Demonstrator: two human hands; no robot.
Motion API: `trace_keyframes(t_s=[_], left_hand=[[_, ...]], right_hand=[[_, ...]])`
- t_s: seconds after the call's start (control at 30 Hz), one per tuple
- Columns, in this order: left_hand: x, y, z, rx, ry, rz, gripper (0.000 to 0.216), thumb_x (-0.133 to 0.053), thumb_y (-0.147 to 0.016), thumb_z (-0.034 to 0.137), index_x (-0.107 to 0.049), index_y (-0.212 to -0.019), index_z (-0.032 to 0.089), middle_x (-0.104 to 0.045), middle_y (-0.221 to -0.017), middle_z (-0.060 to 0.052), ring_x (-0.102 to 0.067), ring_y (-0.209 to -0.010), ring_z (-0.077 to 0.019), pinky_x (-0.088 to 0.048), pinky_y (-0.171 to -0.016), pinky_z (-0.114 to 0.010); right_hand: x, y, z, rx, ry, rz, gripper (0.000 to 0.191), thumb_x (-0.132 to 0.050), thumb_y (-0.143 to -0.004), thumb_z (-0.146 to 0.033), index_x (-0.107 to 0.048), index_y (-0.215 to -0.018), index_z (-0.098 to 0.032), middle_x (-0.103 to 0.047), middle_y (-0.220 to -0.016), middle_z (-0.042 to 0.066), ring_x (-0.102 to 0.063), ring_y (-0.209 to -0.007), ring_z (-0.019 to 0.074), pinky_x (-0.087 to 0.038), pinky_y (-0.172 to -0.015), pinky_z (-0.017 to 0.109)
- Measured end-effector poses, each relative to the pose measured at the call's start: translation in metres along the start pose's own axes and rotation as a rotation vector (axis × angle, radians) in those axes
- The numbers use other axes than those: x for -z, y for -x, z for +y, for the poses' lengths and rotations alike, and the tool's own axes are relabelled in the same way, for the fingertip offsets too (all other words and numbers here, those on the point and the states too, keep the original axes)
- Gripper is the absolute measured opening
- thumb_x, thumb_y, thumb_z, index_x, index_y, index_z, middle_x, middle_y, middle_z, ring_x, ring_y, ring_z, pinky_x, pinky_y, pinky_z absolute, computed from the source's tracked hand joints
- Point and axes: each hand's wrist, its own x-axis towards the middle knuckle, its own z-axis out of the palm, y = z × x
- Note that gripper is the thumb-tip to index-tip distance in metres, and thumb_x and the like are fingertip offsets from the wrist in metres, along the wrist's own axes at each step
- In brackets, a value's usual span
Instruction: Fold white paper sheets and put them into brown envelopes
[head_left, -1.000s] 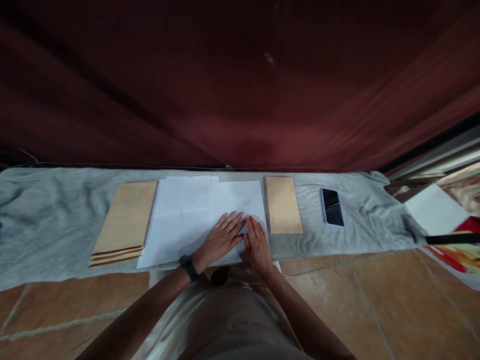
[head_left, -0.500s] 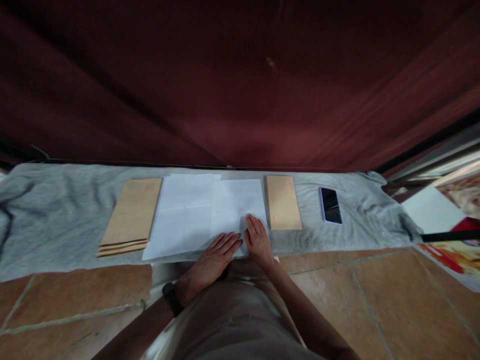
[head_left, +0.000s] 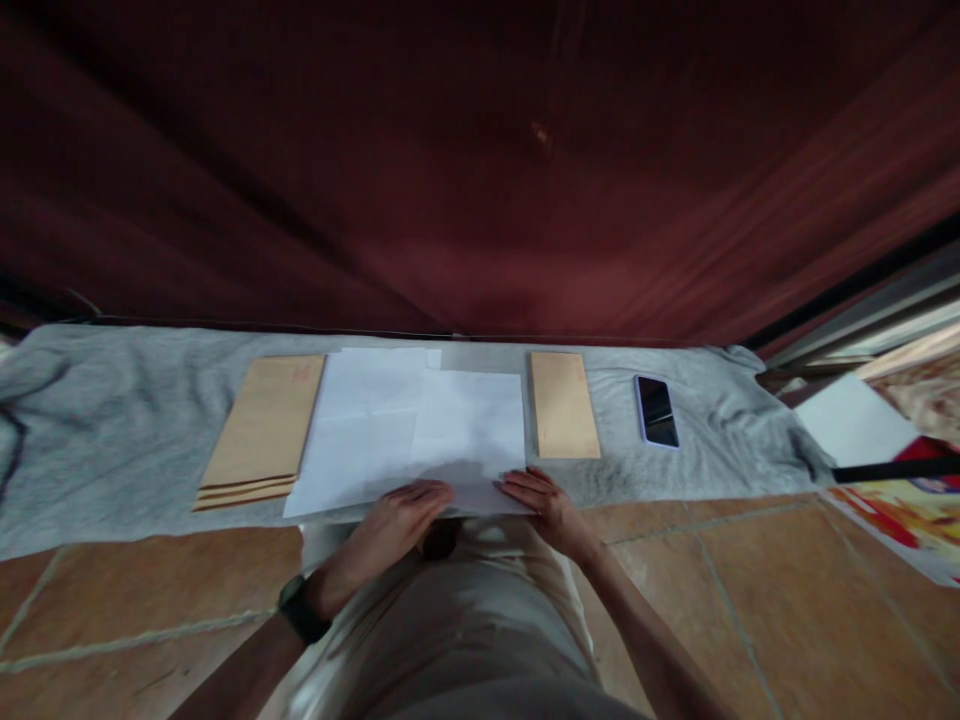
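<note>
**Red drape, grey cloth and tile in a dim corner**

A dark red curtain fills the view well beyond the fingers of the right hand, hanging in long slanting folds. At its foot a rumpled grey cloth runs left to right, under the fingers and far out to either side of them. Nearer than the fingers, terracotta floor tiles with pale grout lines spread to both sides. Well off to the right of the fingers, pale frame rails slant up past the curtain's edge. Below the rails sit a white board, a black bar and a red-and-yellow printed sheet. The light is low and warm.
</note>
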Motion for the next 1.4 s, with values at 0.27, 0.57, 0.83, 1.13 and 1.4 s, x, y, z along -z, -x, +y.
trace_keyframes(t_s=[0.27,0.57,0.83,1.13,1.4], left_hand=[[0.016,0.008,-0.037,-0.004,0.156,0.068,0.029,-0.06,-0.097,0.027,-0.074,-0.122,0.029,-0.073,-0.129,-0.005,-0.066,-0.125,-0.0206,-0.052,-0.112,-0.043],[0.015,-0.003,-0.036,0.401,0.349,0.182,0.044,-0.057,-0.093,0.058,-0.075,-0.08,0.02,-0.075,-0.074,-0.002,-0.07,-0.069,-0.0207,-0.059,-0.065,-0.03],[0.006,-0.031,-0.048,0.507,0.587,0.34,0.052,-0.064,-0.085,0.065,-0.076,-0.101,0.017,-0.079,-0.097,-0.007,-0.071,-0.087,-0.0241,-0.059,-0.08,-0.034],[0.0,-0.065,-0.061,0.606,0.541,0.489,0.042,-0.062,-0.084,0.06,-0.067,-0.077,0.019,-0.064,-0.07,0.001,-0.055,-0.068,-0.0151,-0.046,-0.064,-0.026],[0.008,-0.087,-0.062,0.737,0.509,0.503,0.046,-0.058,-0.081,0.064,-0.051,-0.065,0.022,-0.039,-0.058,0.006,-0.036,-0.058,-0.0112,-0.03,-0.054,-0.025]], right_hand=[[-0.009,-0.002,0.01,-0.129,-0.086,0.157,0.032,-0.05,-0.1,-0.02,-0.073,-0.122,-0.028,-0.078,-0.117,0.003,-0.072,-0.113,0.0205,-0.056,-0.104,0.04],[-0.012,-0.027,-0.002,-0.419,-0.114,0.375,0.034,-0.043,-0.104,-0.042,-0.07,-0.107,-0.022,-0.077,-0.092,0.006,-0.075,-0.085,0.0222,-0.057,-0.074,0.029],[-0.018,-0.069,0.003,-0.614,-0.021,0.434,0.034,-0.041,-0.103,-0.04,-0.067,-0.094,-0.02,-0.07,-0.076,0.005,-0.066,-0.07,0.0206,-0.049,-0.063,0.028],[-0.009,-0.106,0.009,-0.698,0.16,0.338,0.025,-0.046,-0.098,-0.018,-0.069,-0.105,-0.015,-0.075,-0.096,0.011,-0.07,-0.088,0.0211,-0.049,-0.079,0.027],[0.001,-0.134,0.013,-0.803,0.284,0.257,0.027,-0.046,-0.102,-0.017,-0.069,-0.114,-0.012,-0.076,-0.106,0.014,-0.072,-0.098,0.0208,-0.05,-0.086,0.026]])
